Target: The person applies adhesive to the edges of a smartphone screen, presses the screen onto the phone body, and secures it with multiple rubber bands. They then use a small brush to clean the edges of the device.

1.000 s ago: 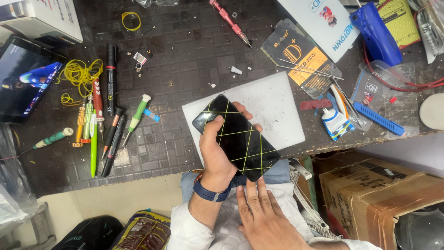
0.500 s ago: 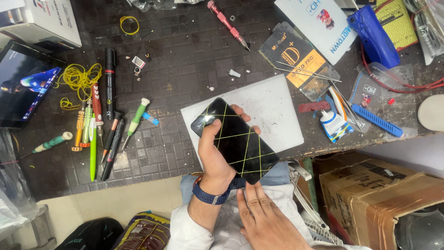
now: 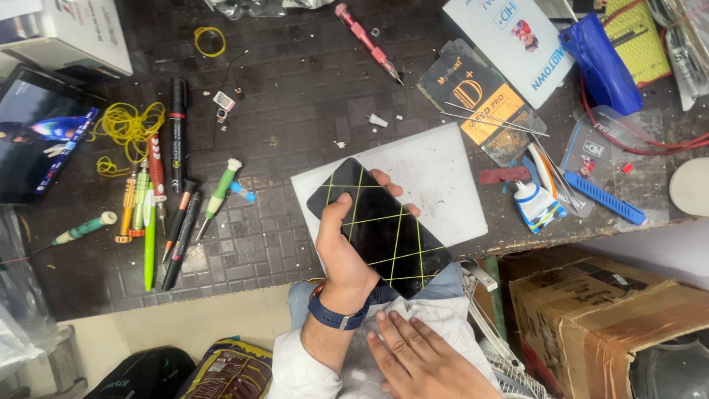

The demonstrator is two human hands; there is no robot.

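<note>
While your left hand (image 3: 346,255) wraps its fingers (image 3: 385,179) around the black phone (image 3: 378,227), your right hand (image 3: 425,358) lies flat, fingers spread, on your lap.

Ahead of the left hand's fingers (image 3: 384,181) the white mat (image 3: 436,185) lies bare, open room up to the tweezers (image 3: 495,122) and glue tube (image 3: 535,207) to their right. Left of the thumb, dark bench is open as far as the row of screwdrivers and pens (image 3: 173,214). Beyond the mat, a red screwdriver (image 3: 367,42) crosses the way
</note>
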